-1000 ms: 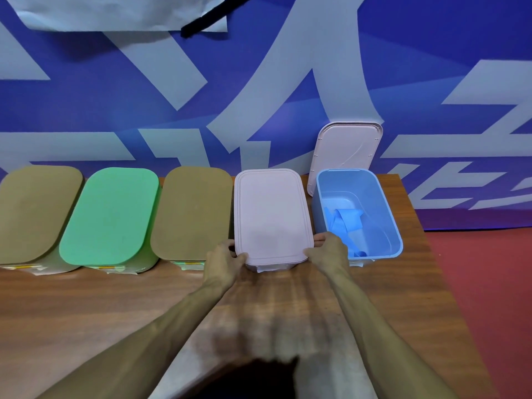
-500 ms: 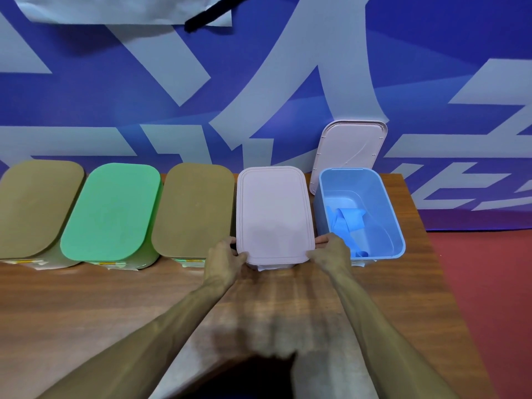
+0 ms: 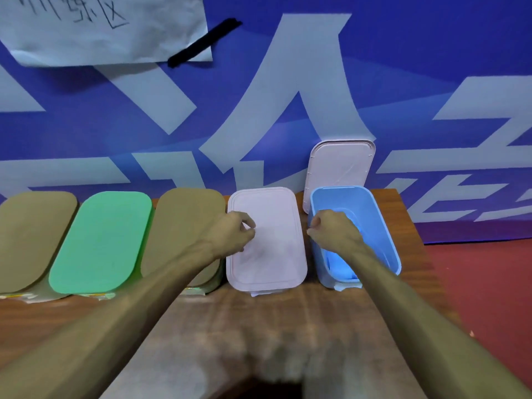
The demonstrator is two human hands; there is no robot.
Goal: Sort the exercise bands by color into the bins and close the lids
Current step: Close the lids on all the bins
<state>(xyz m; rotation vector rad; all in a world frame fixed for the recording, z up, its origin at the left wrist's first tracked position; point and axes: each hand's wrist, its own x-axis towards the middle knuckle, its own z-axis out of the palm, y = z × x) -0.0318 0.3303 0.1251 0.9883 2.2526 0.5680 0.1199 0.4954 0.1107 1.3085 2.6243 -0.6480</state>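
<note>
Blue bin (image 3: 381,226), long axis roughly front-to-back

The pale lid (image 3: 267,254) under the left hand (image 3: 230,234) is smooth matt plastic. The blue bin (image 3: 385,226) under the right hand (image 3: 334,228) is glossier plastic. The table (image 3: 288,326) is grained, faintly shiny wood.

Looks like a staged booth or hall. Backed by a blue banner (image 3: 403,67) with huge white characters, hung with a handwritten paper (image 3: 100,30) under black tape (image 3: 204,43). Furnished with a wooden table (image 3: 288,326) on red floor (image 3: 489,283).
</note>
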